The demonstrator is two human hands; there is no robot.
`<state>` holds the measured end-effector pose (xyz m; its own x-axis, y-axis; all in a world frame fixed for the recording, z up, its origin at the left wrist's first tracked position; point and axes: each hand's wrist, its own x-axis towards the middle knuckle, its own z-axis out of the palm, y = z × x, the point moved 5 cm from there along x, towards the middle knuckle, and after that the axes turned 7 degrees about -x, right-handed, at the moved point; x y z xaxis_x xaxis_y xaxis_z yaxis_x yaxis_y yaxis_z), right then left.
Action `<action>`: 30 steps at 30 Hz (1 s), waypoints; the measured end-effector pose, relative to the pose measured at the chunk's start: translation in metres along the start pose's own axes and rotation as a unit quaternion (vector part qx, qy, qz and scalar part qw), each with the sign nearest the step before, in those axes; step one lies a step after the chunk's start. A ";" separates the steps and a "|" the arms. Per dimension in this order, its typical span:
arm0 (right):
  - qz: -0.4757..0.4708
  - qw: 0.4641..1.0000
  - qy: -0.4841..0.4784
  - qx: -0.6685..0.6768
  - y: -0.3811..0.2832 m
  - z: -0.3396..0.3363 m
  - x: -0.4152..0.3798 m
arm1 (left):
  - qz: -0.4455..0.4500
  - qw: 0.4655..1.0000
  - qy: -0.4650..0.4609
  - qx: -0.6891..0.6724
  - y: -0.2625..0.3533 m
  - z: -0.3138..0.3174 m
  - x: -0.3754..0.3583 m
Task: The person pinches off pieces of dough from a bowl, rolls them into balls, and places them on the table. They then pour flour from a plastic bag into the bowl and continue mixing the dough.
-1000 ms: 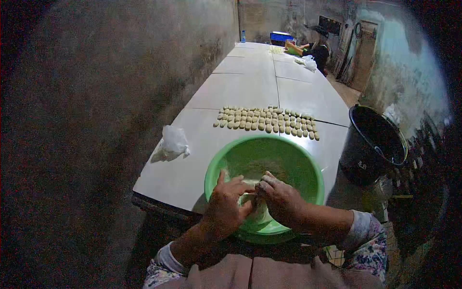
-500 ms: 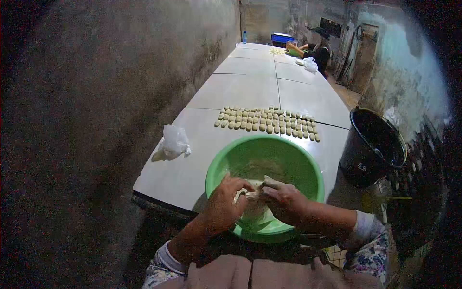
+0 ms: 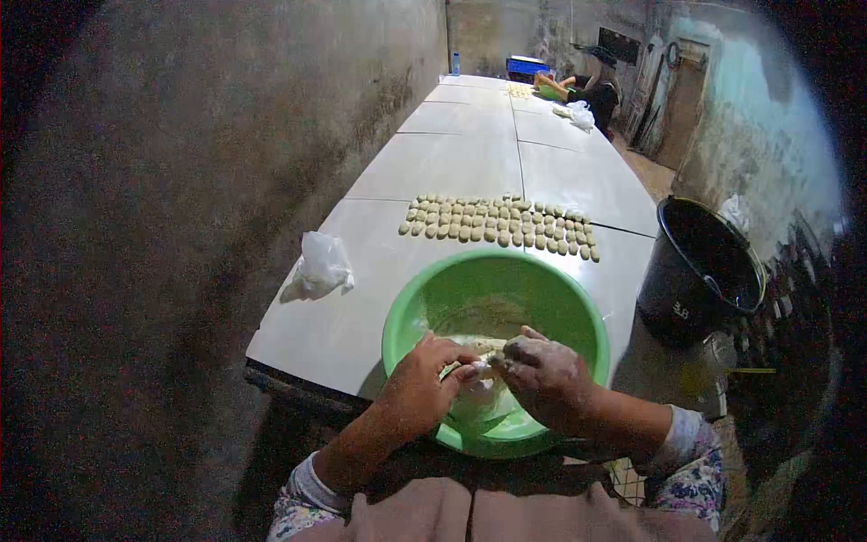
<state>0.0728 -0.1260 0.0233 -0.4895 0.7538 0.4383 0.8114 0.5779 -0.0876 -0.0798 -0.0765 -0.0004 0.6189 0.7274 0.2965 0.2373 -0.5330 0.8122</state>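
Observation:
A large green basin (image 3: 587, 312) stands at the near end of the table, with pale dough and whitish flour or liquid in its bottom. Over it, my left hand (image 3: 423, 381) pinches a whitish piece of dough (image 3: 486, 363) between thumb and fingertips. Facing it, my right hand (image 3: 553, 378), dusted with flour, has its fingers curled round the other side of the same dough. The fingers partly hide the piece. Beyond the basin, small oval dough pieces (image 3: 488, 221) lie in several close rows on the white tabletop.
A knotted plastic bag (image 3: 321, 265) sits left on the white table (image 3: 461, 163). A black bucket (image 3: 677, 303) stands to the right. At the far end are another person (image 3: 598, 95), a blue crate (image 3: 526, 66), a bottle (image 3: 456, 63) and another plastic bag (image 3: 578, 115).
My right hand has rolled over, and its fingers curl more tightly at the dough. The left hand stays nearly in place, still pinching. The view has shifted slightly.

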 end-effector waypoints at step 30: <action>-0.097 0.994 -0.047 -0.026 -0.016 0.014 0.004 | -0.003 1.000 0.015 0.023 0.002 0.003 0.002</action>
<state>0.0533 -0.1279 0.0145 -0.6637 0.6573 0.3572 0.7134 0.6997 0.0381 -0.0759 -0.0769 0.0007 0.5946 0.7432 0.3066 0.2766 -0.5472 0.7900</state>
